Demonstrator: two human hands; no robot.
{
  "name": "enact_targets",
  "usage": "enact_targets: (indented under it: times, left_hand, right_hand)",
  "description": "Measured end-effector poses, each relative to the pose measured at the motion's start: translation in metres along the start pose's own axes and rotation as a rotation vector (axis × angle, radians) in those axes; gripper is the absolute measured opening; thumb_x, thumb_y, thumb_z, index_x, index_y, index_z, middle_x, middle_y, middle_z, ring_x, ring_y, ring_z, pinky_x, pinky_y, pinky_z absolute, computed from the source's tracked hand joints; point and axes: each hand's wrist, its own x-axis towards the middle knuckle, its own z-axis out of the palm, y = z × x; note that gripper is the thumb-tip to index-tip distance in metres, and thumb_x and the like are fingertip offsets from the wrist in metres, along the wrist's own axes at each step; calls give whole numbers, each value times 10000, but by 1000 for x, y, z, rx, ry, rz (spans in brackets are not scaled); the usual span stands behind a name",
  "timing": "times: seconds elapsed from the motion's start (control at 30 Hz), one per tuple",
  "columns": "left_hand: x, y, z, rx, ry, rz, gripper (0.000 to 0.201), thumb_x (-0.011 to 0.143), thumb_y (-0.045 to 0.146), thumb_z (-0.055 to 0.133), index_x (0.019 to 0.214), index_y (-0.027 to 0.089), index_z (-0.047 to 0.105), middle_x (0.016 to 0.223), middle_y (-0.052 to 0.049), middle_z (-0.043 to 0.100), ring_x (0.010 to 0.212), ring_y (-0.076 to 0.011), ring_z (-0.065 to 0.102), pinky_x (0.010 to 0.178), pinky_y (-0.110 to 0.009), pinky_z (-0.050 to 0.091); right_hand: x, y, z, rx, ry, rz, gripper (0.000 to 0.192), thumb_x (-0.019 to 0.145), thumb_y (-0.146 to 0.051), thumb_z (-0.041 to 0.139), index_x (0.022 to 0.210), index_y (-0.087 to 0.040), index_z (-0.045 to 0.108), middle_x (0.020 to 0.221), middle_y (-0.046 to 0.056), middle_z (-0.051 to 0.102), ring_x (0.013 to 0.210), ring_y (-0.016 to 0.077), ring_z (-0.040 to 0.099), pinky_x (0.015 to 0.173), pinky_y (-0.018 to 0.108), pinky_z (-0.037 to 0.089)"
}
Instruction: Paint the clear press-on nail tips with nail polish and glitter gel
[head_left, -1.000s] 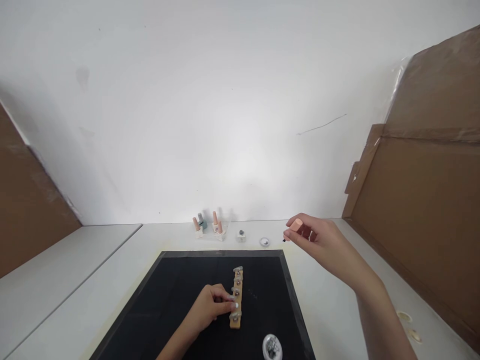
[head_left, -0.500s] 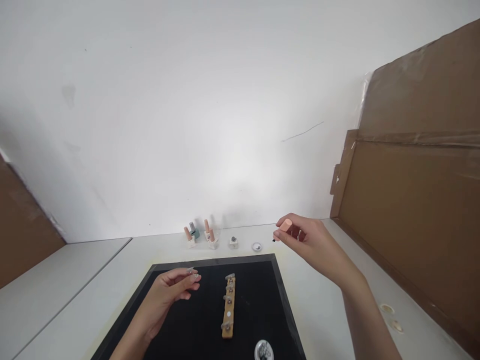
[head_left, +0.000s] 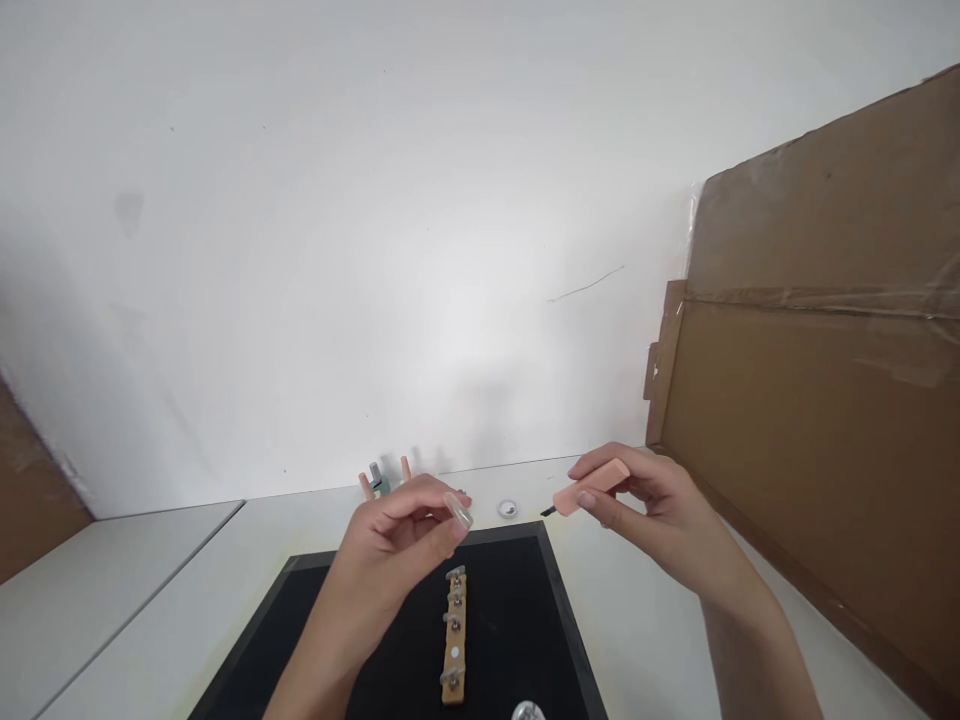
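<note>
My left hand (head_left: 405,540) pinches a clear false nail tip (head_left: 458,511) between thumb and fingers, raised over the black mat (head_left: 510,600). In my right hand (head_left: 645,510) is a nail polish brush (head_left: 592,487) with a peach cap, its dark bristles pointing left toward the nail tip. A gap separates the brush and the nail. Below them on the mat lies a wooden strip (head_left: 454,640) bearing several clear nail tips on small metal stands, with one white dot where no tip sits.
Nail polish bottles (head_left: 381,480) with peach and grey caps stand by the wall, partly behind my left hand. A small round dish (head_left: 508,509) sits beyond the mat. Another round container (head_left: 528,711) is cut off at the bottom edge. Cardboard (head_left: 810,400) rises on the right.
My left hand has moved up and right with the nail tip. My right hand has turned the brush so more of its cap shows. The view has shifted slightly.
</note>
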Motion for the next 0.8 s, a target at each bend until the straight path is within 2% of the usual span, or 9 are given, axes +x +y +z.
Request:
enact_targets:
  times: [0.17,0.27,0.37,0.57,0.8]
  left_hand:
    - [-7,-6,1,-39,-48,32,98,804,190,710,746,234,775,723,-12,633,648,-122,544,588,-204,478]
    - [-8,-7,-5,-15,-80,49,111,813,191,697,760,236,783,691,-9,609,620,-120,538,555,-204,459]
    - [-6,-11,-14,33,-99,38,114,817,206,690,742,223,774,688,-16,604,617,-126,532,550,-216,449]
    - [-2,-17,-25,108,-124,54,158,828,258,666,703,198,744,674,-35,605,612,-151,530,553,-252,445]
    - [2,-21,-28,174,-158,83,165,836,259,657,734,224,782,660,-40,636,586,-155,551,518,-251,408]
  right_hand:
    - [-7,-11,17,95,116,-181,115,899,-263,650,811,-295,717,800,-24,720,641,109,587,514,209,430]
    - [-9,-11,33,113,159,-260,72,903,-270,651,906,-299,716,787,-11,722,660,129,601,530,233,449]
    - [-7,-5,47,167,179,-318,73,905,-282,649,917,-290,721,786,10,700,647,143,599,527,259,470]
    - [0,10,62,270,140,-280,49,878,-305,681,897,-287,723,795,38,689,652,169,591,437,256,431]
    - [7,13,74,289,78,-291,50,876,-293,686,913,-297,719,751,13,664,581,138,536,469,262,428]
